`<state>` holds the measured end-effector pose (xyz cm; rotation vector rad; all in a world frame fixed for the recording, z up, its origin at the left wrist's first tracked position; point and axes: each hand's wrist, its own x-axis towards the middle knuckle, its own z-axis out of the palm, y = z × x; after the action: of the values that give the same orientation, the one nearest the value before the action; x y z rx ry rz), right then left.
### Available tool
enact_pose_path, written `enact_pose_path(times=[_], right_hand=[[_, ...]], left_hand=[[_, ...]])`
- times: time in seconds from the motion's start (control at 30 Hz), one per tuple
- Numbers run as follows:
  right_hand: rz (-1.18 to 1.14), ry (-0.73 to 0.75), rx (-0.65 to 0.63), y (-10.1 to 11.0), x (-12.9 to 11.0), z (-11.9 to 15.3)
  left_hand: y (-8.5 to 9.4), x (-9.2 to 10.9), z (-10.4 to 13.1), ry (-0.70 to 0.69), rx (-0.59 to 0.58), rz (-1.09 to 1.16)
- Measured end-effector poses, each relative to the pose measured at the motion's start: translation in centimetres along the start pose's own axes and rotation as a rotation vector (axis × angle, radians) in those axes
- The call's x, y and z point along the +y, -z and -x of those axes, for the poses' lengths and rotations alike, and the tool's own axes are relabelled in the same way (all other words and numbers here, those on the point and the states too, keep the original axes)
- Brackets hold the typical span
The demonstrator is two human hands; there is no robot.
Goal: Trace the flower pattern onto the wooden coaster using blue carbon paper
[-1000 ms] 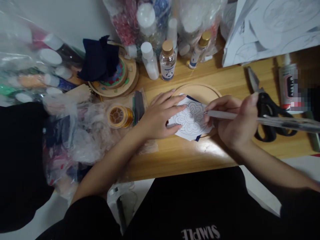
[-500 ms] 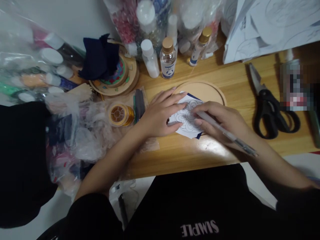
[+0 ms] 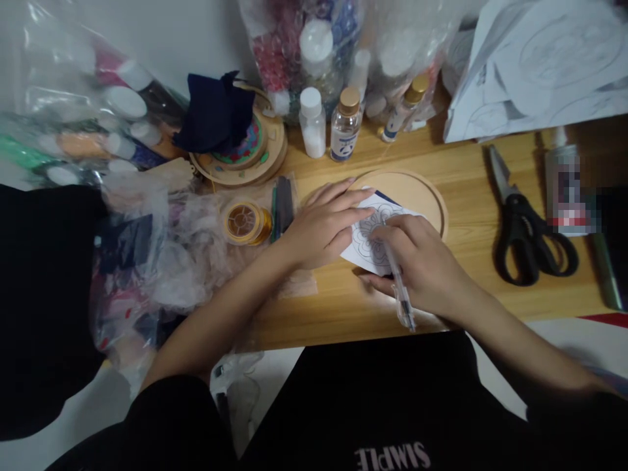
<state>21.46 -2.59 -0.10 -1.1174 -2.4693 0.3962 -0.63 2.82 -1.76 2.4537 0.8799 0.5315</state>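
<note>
A white paper point(image 3: 362, 254) with a line-drawn flower lies under my hands, a strip of dark blue cloth point(image 3: 387, 196) showing at its upper edge. My left hand point(image 3: 318, 229) is open, its fingers stretched over the paper's left side. My right hand point(image 3: 422, 258) is closed on a clear pen point(image 3: 400, 288), which points back toward my body. Its fingers lie over the drawing and its thumb is at the paper's lower edge. Behind the paper is a round wooden plate point(image 3: 434, 196), partly covered by paper and hands.
Black-handled scissors point(image 3: 523, 229) and a white tube point(image 3: 564, 176) lie right. Small bottles point(image 3: 344, 134) stand at the back beside filled plastic bags. Left are a gold thread spool point(image 3: 245, 222), crumpled plastic bags point(image 3: 176, 261) and stacked wooden discs point(image 3: 269, 154). Drawn sheets point(image 3: 540, 72) lean back right.
My right thumb has moved from the drawing to the paper's lower edge. The pen has swung to point more toward me. The view has shifted slightly.
</note>
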Motion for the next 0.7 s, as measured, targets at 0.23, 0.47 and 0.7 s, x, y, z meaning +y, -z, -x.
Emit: enact_pose_path(times=[0.23,0.47,0.7], right_hand=[[-0.061,-0.054,-0.018,0.6,0.0,-0.6],[-0.134,-0.083,0.039,0.6,0.1,-1.0],[-0.135,-0.141,0.044,0.1,0.2,-0.9]], left_hand=[[-0.3,-0.3,-0.1,0.015,0.012,0.029],[0.5,0.2,-0.2,0.079,-0.032,0.117],[0.9,0.6,-0.2,0.140,-0.050,0.174]])
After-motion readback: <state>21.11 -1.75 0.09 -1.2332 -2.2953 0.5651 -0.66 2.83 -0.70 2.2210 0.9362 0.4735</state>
